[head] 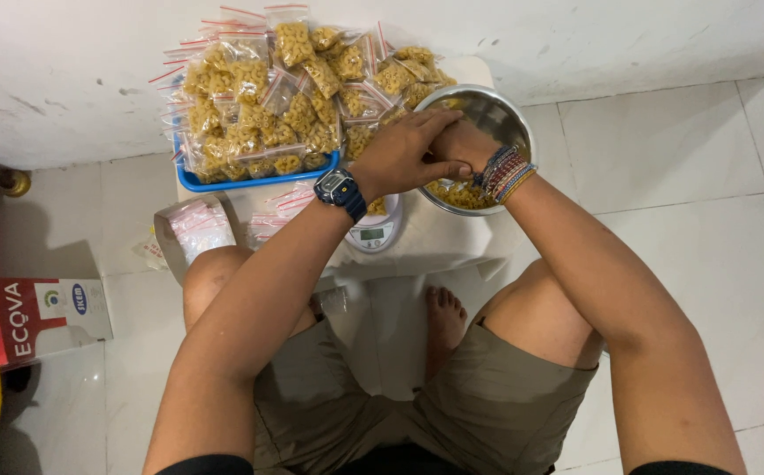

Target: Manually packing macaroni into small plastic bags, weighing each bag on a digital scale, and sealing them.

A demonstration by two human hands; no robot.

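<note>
1. Left hand point(404, 151) reaches over steel bowl point(479, 114), fingers curled; what it holds, cannot tell.
2. Right hand point(461, 145) inside bowl, mostly hidden; grip unclear.
3. Bowl holds macaroni point(461, 195), beside a scale point(375, 230).

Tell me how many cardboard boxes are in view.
2. Red box on the floor at far left; white box touching its right side. Others may be hidden beyond the left edge.

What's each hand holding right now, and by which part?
Cannot be told. Left hand lies over right hand above the steel bowl of macaroni; the fingers hide anything gripped between them.
</note>
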